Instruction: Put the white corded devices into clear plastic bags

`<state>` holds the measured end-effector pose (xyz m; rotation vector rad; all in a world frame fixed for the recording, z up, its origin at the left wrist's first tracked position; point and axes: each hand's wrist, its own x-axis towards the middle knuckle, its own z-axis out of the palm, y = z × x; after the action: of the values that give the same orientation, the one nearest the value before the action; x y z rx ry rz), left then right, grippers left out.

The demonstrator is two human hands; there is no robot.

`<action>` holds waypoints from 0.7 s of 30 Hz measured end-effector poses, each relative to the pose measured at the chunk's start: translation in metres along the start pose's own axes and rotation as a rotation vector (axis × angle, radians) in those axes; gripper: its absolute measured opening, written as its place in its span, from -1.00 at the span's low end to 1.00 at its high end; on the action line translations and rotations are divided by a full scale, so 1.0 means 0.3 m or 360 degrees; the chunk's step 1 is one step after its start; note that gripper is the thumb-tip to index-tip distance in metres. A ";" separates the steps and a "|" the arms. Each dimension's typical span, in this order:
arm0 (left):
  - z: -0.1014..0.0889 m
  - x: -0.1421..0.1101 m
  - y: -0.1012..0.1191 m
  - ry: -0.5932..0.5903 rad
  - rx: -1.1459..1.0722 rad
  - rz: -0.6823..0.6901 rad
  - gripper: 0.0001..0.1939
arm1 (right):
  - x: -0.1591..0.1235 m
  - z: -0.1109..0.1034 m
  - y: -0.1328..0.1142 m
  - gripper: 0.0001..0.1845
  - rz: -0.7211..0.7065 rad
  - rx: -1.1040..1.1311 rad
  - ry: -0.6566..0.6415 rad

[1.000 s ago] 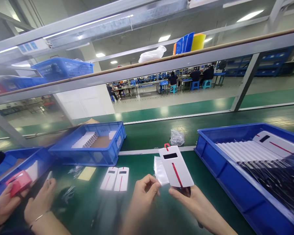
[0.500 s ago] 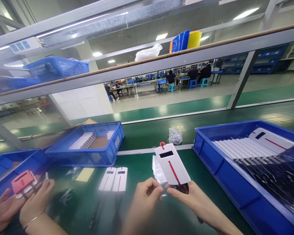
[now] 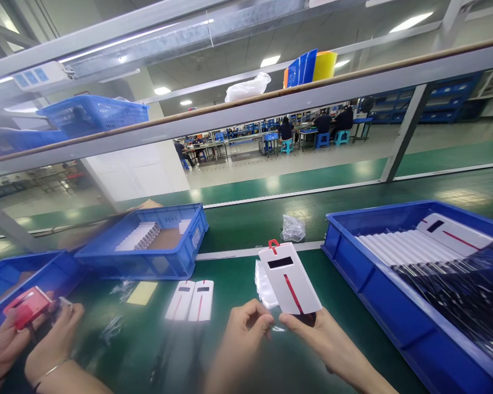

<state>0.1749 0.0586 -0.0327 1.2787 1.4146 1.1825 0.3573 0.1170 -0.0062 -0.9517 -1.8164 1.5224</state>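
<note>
My right hand (image 3: 320, 334) holds a white power bank shell (image 3: 290, 279) by its near end; the shell has a red stripe, a dark window and a red loop at the far end. My left hand (image 3: 246, 325) pinches something small and clear next to the shell's near corner, probably a film tab. A stack of clear film pieces (image 3: 265, 287) lies on the green belt (image 3: 238, 230) just behind the shell. Two more white shells (image 3: 192, 300) rest side by side on the belt to the left.
A blue bin (image 3: 394, 323) of white shells and dark parts stands at the right. Another blue bin (image 3: 148, 243) is at the back left. At the left, a co-worker's hands (image 3: 28, 339) hold a red part. A crumpled plastic bag (image 3: 293, 228) and a yellow card (image 3: 142, 293) lie on the belt.
My hands came closer together at the shell's near corner. The co-worker's hands turned and lowered the red part at the left.
</note>
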 end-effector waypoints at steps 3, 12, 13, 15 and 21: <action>-0.001 0.000 0.002 0.0002 -0.0002 -0.0008 -0.69 | -0.003 -0.013 0.000 -0.58 0.0026 0.0008 -0.0038; 0.015 -0.011 0.017 -0.0027 0.0015 -0.0013 -0.68 | -0.002 0.002 -0.006 -0.59 -0.0011 0.0050 -0.0072; 0.015 -0.014 0.017 -0.0023 0.0025 -0.0010 -0.68 | -0.002 0.003 -0.005 -0.59 -0.0004 0.0040 -0.0069; 0.012 -0.017 0.015 -0.0011 0.0021 -0.0015 -0.67 | -0.006 0.000 -0.003 -0.63 0.0015 0.0010 -0.0073; 0.003 -0.006 0.001 0.0113 0.0083 0.0076 -0.70 | -0.012 -0.019 0.015 -0.76 0.0048 -0.0073 -0.0063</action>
<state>0.1761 0.0568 -0.0326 1.3243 1.4820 1.2410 0.3647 0.1178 -0.0094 -0.9814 -1.8801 1.5334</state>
